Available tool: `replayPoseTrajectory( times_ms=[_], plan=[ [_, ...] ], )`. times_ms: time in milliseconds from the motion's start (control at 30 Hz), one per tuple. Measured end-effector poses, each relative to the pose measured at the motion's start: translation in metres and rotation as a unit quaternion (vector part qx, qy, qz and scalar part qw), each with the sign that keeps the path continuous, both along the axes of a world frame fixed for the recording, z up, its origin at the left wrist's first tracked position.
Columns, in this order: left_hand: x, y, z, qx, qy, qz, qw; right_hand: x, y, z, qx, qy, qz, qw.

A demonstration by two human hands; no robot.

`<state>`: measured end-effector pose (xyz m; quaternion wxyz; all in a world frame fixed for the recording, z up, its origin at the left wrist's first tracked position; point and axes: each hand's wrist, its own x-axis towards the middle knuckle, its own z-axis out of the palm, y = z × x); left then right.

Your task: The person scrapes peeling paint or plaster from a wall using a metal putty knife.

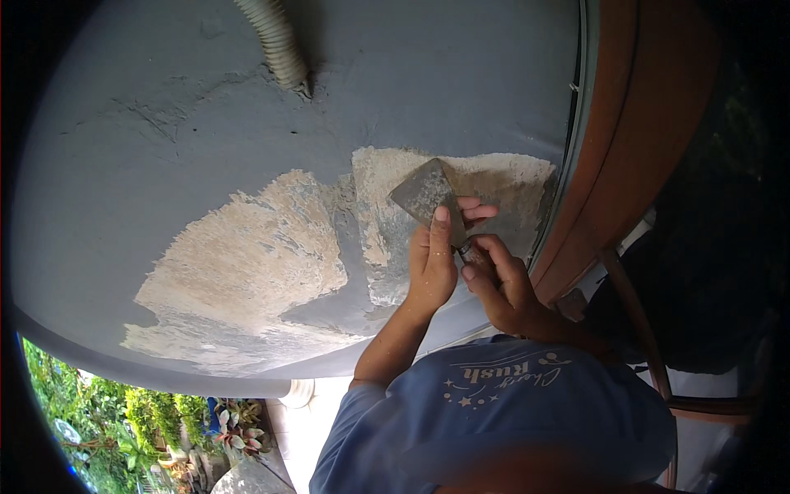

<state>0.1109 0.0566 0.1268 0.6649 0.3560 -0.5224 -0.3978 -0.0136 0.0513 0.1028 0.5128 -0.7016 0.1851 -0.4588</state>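
Note:
A broad, flat metal scraper (426,190), its blade marked with pale residue, is held in front of a grey wall. My left hand (434,265) pinches the blade, with the thumb on its near face and the fingers behind, their tips showing past its right edge. Just to the right, my right hand (509,287) is closed round the short handle (479,259). Behind the blade lies a rough, scraped patch (386,170) of beige and grey in the wall's paint. A larger scraped patch (247,259) spreads to the left.
From the upper wall (432,74) comes a ribbed, corrugated hose (278,46). A brown frame (623,123) and a thin dark cable run along the right side. Garden plants (148,414), a round white column base (298,393) and pale floor tiles (308,426) show at lower left.

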Motion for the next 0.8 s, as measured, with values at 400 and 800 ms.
replayPoseTrajectory(
  times_ms=[400, 800],
  plan=[
    [-0.023, -0.004, 0.001, 0.003, 0.103, 0.005, 0.995, 0.007, -0.017, -0.006, -0.137, -0.033, -0.012, 0.990],
    [-0.016, -0.008, -0.002, 0.004, 0.083, 0.015, 0.996, 0.015, -0.018, -0.018, -0.132, -0.043, -0.038, 0.990]
  ],
)
